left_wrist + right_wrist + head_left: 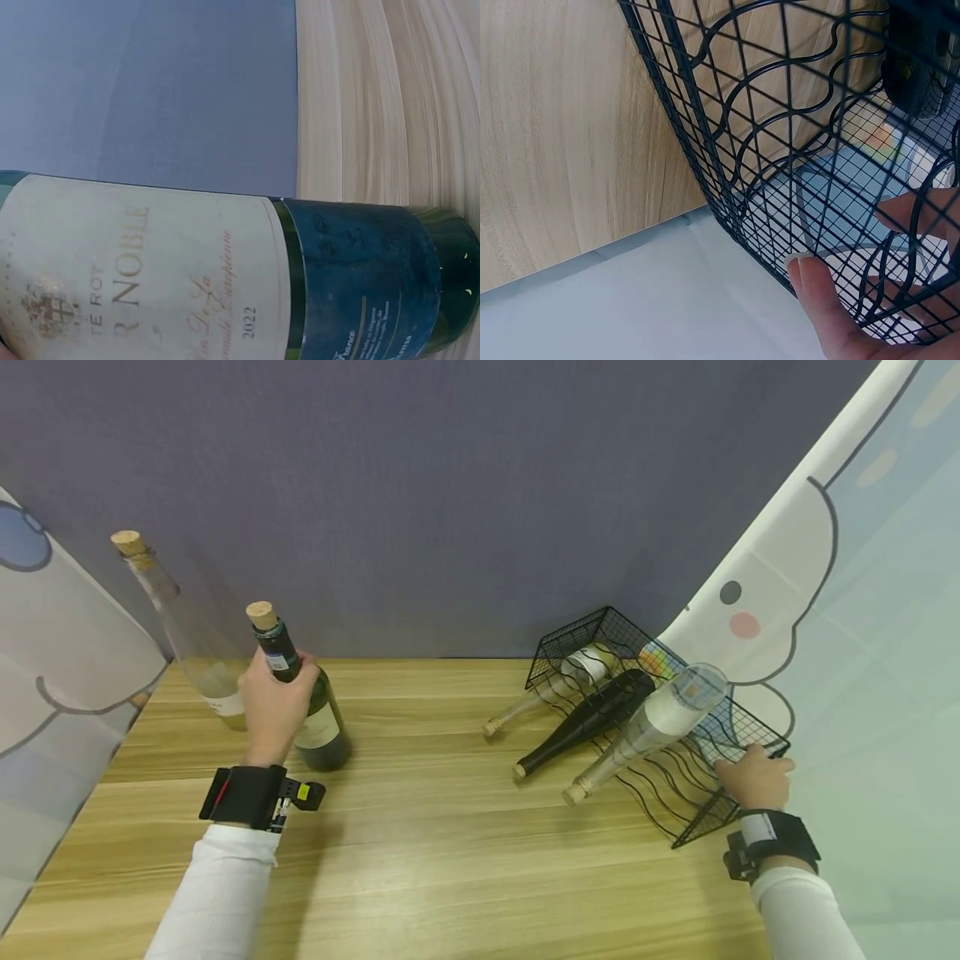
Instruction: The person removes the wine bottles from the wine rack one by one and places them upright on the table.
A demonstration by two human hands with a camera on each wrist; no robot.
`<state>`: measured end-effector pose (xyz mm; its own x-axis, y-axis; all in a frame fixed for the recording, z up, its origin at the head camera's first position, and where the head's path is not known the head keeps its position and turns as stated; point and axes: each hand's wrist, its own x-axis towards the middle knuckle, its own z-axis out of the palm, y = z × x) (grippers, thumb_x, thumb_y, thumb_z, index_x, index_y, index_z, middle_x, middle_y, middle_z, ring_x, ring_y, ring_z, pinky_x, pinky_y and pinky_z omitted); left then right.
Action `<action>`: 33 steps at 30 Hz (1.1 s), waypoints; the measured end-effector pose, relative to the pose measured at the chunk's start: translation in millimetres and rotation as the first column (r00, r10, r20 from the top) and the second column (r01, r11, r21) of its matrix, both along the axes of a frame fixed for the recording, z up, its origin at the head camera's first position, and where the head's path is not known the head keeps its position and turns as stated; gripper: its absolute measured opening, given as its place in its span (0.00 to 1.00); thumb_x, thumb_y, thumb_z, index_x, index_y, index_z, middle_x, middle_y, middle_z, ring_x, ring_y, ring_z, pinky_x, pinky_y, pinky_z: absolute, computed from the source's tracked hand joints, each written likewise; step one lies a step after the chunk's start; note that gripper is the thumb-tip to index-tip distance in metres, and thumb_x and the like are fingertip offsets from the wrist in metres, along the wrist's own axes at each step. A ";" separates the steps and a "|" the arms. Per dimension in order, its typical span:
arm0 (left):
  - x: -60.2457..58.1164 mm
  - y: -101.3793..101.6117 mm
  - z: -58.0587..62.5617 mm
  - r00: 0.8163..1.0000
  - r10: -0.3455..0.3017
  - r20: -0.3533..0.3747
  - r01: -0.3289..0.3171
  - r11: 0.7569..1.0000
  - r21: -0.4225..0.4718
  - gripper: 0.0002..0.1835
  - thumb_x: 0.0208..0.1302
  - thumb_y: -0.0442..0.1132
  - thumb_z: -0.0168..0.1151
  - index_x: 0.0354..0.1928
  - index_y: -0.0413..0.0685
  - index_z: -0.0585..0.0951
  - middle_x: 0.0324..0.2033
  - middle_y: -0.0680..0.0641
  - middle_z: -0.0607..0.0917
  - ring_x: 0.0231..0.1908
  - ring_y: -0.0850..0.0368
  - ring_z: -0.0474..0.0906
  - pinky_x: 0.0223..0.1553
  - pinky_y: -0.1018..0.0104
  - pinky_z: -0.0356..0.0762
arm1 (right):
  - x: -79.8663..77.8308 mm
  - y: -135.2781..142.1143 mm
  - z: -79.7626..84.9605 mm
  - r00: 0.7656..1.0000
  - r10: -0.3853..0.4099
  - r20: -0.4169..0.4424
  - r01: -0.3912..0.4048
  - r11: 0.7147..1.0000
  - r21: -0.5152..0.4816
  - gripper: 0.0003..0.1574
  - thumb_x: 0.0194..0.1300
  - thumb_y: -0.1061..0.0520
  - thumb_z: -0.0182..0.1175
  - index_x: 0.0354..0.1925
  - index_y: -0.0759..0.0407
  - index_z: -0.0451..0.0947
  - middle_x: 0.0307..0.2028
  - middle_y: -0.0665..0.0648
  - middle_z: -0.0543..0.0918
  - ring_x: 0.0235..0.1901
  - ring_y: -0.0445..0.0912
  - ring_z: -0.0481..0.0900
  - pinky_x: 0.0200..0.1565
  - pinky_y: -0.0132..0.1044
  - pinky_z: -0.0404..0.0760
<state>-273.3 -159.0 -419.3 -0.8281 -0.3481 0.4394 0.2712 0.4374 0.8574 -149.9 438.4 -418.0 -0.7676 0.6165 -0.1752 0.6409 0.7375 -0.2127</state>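
My left hand (277, 706) grips a dark green wine bottle (324, 747) round its neck. The bottle stands close to upright, topped by a cork. Its cream and blue labels fill the lower left wrist view, where the wine bottle (150, 262) lies across the picture. On the right, my right hand (757, 777) holds the near right corner of a black wire rack (705, 822). In the right wrist view the thumb (817, 296) is outside the mesh and the fingers (922, 217) are on its other side.
A tall clear corked bottle (198, 635) stands left of my left hand. The rack bears a slim clear bottle (536, 695), a dark bottle (585, 727) and a larger clear bottle (652, 727), corks toward the table's middle. Behind the wooden table (450, 860) rises a grey panel (450, 527).
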 end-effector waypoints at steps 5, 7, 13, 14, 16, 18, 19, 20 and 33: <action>1.2 -11.2 0.7 0.999 0.032 0.010 -0.032 0.999 0.003 0.06 0.61 0.39 0.60 0.39 0.47 0.79 0.29 0.59 0.82 0.27 0.68 0.73 0.32 0.72 0.65 | -0.5 -1.2 -0.6 1.000 0.000 0.003 0.000 1.000 0.003 0.44 0.67 0.50 0.49 0.64 0.84 0.50 0.54 0.93 0.55 0.48 0.83 0.67 0.42 0.65 0.77; 1.4 -16.5 0.6 0.999 0.051 0.007 -0.051 0.999 0.001 0.04 0.61 0.39 0.60 0.37 0.49 0.79 0.29 0.59 0.82 0.26 0.69 0.72 0.33 0.72 0.65 | -0.4 -1.7 -0.2 1.000 -0.001 0.003 0.001 1.000 0.005 0.44 0.67 0.50 0.49 0.65 0.84 0.50 0.55 0.93 0.55 0.47 0.83 0.68 0.42 0.65 0.77; 1.8 -31.9 0.9 0.996 0.091 0.014 -0.092 0.995 0.041 0.05 0.60 0.38 0.60 0.33 0.59 0.77 0.28 0.67 0.78 0.28 0.70 0.71 0.34 0.74 0.65 | -0.5 -2.6 0.8 1.000 -0.005 -0.003 0.005 1.000 0.012 0.44 0.67 0.50 0.49 0.65 0.84 0.50 0.55 0.93 0.55 0.47 0.83 0.68 0.42 0.64 0.78; 1.7 -34.4 0.9 0.995 0.094 0.013 -0.095 0.994 0.054 0.06 0.60 0.38 0.61 0.33 0.60 0.77 0.27 0.69 0.76 0.29 0.70 0.71 0.34 0.74 0.64 | -0.9 -2.7 0.8 1.000 -0.006 -0.006 0.006 1.000 0.015 0.44 0.67 0.50 0.49 0.65 0.84 0.50 0.55 0.93 0.55 0.48 0.83 0.68 0.42 0.65 0.78; 1.3 -39.5 0.7 0.995 0.096 0.006 -0.096 0.993 0.070 0.07 0.60 0.37 0.61 0.32 0.61 0.77 0.27 0.69 0.76 0.29 0.70 0.71 0.35 0.73 0.64 | -1.1 -2.5 0.3 1.000 -0.006 -0.009 0.006 1.000 0.017 0.44 0.67 0.50 0.49 0.65 0.84 0.50 0.54 0.93 0.56 0.48 0.83 0.68 0.42 0.65 0.78; 0.9 -44.2 0.2 0.995 0.104 0.005 -0.104 0.991 0.080 0.08 0.60 0.36 0.61 0.32 0.62 0.77 0.27 0.70 0.76 0.30 0.70 0.70 0.36 0.73 0.63 | -0.6 -2.3 0.2 1.000 -0.006 -0.010 0.006 1.000 0.018 0.44 0.67 0.50 0.49 0.64 0.84 0.51 0.54 0.93 0.56 0.47 0.83 0.68 0.41 0.65 0.78; 0.7 -46.7 0.1 0.994 0.109 0.007 -0.109 0.991 0.083 0.08 0.60 0.36 0.61 0.31 0.62 0.76 0.27 0.70 0.76 0.30 0.70 0.70 0.36 0.73 0.63 | -0.6 -2.4 0.0 1.000 -0.007 -0.009 0.007 1.000 0.016 0.44 0.66 0.50 0.49 0.64 0.84 0.51 0.54 0.93 0.56 0.47 0.82 0.68 0.41 0.64 0.78; 0.7 -49.2 0.2 0.993 0.114 0.011 -0.114 0.990 0.084 0.09 0.60 0.36 0.60 0.31 0.63 0.76 0.27 0.70 0.76 0.30 0.70 0.70 0.36 0.73 0.63 | -0.4 -2.2 -0.3 1.000 -0.006 -0.008 0.006 1.000 0.015 0.44 0.66 0.50 0.49 0.64 0.84 0.51 0.54 0.93 0.56 0.46 0.83 0.68 0.41 0.64 0.78; -1.1 -75.7 -2.3 0.979 0.202 0.016 -0.203 0.978 0.051 0.09 0.60 0.40 0.60 0.32 0.68 0.72 0.26 0.64 0.72 0.27 0.65 0.65 0.34 0.70 0.59 | -0.7 -1.5 -0.2 1.000 -0.006 -0.005 0.006 1.000 -0.005 0.44 0.67 0.50 0.49 0.64 0.84 0.50 0.54 0.93 0.55 0.47 0.83 0.68 0.41 0.65 0.78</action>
<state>-274.5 -234.8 -421.6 -0.7426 -0.5309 0.4083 0.1727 0.4372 0.8826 -150.6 437.0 -418.2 -0.7647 0.6203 -0.1745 0.6443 0.7326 -0.2194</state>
